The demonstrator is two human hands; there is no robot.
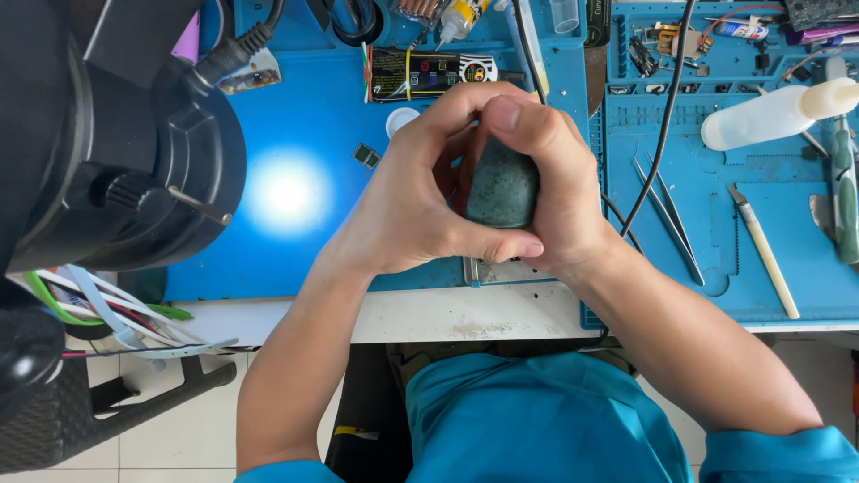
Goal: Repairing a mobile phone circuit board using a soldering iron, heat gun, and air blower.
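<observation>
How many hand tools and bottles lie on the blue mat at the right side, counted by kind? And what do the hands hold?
Tweezers: 1
Craft knife with pale handle: 1
Green-handled tool: 1
White squeeze bottle: 1
Total: 4
Both the left hand and the right hand hold one green speckled object.

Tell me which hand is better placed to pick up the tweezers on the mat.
Right, probably. The tweezers lie on the blue mat just outside the right hand, on its side. The left hand sits farther away and would have to cross the green-grey object both hands clasp.
</observation>
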